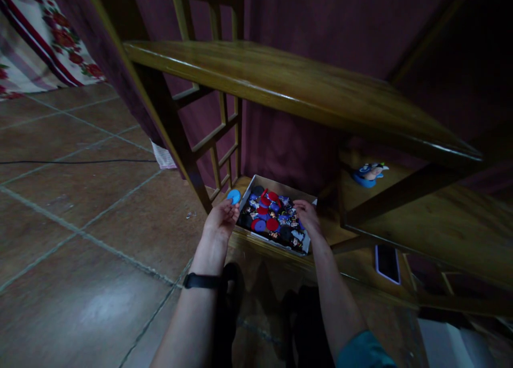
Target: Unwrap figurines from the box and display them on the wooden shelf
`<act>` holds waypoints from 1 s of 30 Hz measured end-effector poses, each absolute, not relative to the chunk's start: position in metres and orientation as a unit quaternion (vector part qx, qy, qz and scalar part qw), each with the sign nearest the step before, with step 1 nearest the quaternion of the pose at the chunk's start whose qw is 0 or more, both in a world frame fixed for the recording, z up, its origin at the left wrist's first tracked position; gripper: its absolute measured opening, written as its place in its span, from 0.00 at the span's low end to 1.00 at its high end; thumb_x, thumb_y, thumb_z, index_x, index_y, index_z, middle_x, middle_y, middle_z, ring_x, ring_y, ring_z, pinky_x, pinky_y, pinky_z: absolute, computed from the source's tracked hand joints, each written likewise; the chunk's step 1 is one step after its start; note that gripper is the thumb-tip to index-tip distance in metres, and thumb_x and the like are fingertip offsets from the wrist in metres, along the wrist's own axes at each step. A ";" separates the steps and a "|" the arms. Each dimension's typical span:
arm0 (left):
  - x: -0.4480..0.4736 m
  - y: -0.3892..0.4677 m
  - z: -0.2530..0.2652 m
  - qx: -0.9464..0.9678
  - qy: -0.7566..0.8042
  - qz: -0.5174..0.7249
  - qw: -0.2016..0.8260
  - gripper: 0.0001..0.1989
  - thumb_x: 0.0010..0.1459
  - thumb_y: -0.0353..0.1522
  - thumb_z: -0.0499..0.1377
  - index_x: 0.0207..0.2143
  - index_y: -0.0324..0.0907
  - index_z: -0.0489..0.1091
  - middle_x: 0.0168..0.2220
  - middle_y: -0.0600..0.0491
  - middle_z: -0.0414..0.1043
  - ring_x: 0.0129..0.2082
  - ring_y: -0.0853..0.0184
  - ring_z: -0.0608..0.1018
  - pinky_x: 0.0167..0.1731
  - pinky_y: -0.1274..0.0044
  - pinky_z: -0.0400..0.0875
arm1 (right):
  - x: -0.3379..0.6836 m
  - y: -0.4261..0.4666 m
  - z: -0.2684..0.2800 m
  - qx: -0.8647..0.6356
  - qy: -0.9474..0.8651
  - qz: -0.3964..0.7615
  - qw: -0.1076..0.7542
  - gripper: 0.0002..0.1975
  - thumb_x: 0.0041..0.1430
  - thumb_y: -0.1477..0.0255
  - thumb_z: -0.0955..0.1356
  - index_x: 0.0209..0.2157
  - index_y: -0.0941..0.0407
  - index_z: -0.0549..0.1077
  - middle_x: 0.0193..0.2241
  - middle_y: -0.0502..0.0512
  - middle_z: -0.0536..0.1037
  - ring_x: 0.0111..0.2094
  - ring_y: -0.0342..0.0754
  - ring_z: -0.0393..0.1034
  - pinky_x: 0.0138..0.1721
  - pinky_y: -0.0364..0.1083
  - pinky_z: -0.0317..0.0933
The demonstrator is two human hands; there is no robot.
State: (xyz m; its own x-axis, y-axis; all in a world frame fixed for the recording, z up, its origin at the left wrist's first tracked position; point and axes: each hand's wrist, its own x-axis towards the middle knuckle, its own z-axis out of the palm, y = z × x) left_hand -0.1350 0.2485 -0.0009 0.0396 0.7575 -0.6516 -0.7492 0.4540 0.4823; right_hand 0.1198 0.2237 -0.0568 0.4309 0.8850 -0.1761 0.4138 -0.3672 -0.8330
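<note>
My left hand (223, 216) grips a light blue round disc (233, 197) by its edge, just off the left side of a shallow cardboard box (251, 185). What else may be fixed to that disc is hidden by my fingers. The box holds several small figurines (286, 218) with round red, purple and black bases, lying jumbled together. Over the box's right side is my right hand (308, 215), its fingers stretched toward the figurines with nothing visible in them. Whether the fingertips touch a figurine I cannot tell.
The box sits on the low wooden shelf (324, 229) of a stand, under a higher shelf board (280, 74). A figurine on a blue base (366, 175) stands to the right. A phone (387, 263) lies lower right. Wooden lattice (218, 127) closes the left side.
</note>
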 end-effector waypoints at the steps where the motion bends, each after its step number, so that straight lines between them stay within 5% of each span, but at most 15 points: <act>1: -0.135 0.248 -0.001 0.006 0.456 0.522 0.721 0.05 0.50 0.21 0.54 0.30 0.36 0.67 0.20 0.52 0.67 0.20 0.73 0.71 0.17 0.84 0.66 | 0.121 0.224 -0.055 -0.773 -0.432 0.303 0.353 0.16 0.51 0.76 0.58 0.41 0.59 0.70 0.39 0.57 0.75 0.39 0.44 0.70 0.40 0.43 0.63; 7: -0.133 0.248 -0.003 0.022 0.457 0.521 0.721 0.05 0.50 0.21 0.54 0.30 0.35 0.67 0.21 0.52 0.68 0.20 0.73 0.72 0.18 0.84 0.66 | 0.110 0.219 -0.058 -0.815 -0.495 0.211 0.216 0.18 0.54 0.75 0.57 0.45 0.54 0.69 0.45 0.54 0.72 0.47 0.46 0.65 0.48 0.45 0.57; 13: -0.131 0.249 -0.006 0.029 0.461 0.520 0.719 0.05 0.50 0.21 0.54 0.29 0.36 0.65 0.20 0.53 0.67 0.21 0.72 0.73 0.19 0.84 0.67 | 0.069 0.209 -0.064 -0.795 -0.577 0.162 0.089 0.27 0.56 0.71 0.59 0.58 0.50 0.53 0.59 0.56 0.55 0.59 0.54 0.47 0.54 0.53 0.46; 20: -0.132 0.250 -0.010 0.032 0.446 0.517 0.730 0.04 0.50 0.21 0.54 0.29 0.35 0.66 0.22 0.51 0.69 0.19 0.73 0.72 0.19 0.84 0.67 | 0.053 0.196 -0.050 -0.707 -0.662 0.226 0.100 0.22 0.58 0.72 0.56 0.55 0.50 0.58 0.54 0.52 0.63 0.54 0.46 0.56 0.54 0.46 0.49; 25: -0.128 0.248 -0.004 0.010 0.444 0.521 0.729 0.06 0.50 0.20 0.53 0.28 0.36 0.66 0.19 0.53 0.67 0.18 0.73 0.71 0.18 0.83 0.67 | 0.028 0.183 -0.056 -0.708 -0.674 0.201 0.063 0.22 0.55 0.71 0.60 0.53 0.52 0.62 0.58 0.58 0.55 0.53 0.52 0.58 0.51 0.49 0.52; 30: -0.126 0.246 -0.002 0.016 0.460 0.517 0.722 0.05 0.50 0.21 0.54 0.28 0.36 0.66 0.21 0.52 0.68 0.19 0.73 0.71 0.19 0.83 0.67 | 0.031 0.197 -0.051 -0.735 -0.652 0.160 0.093 0.17 0.58 0.72 0.57 0.47 0.52 0.68 0.46 0.57 0.69 0.48 0.49 0.62 0.49 0.46 0.52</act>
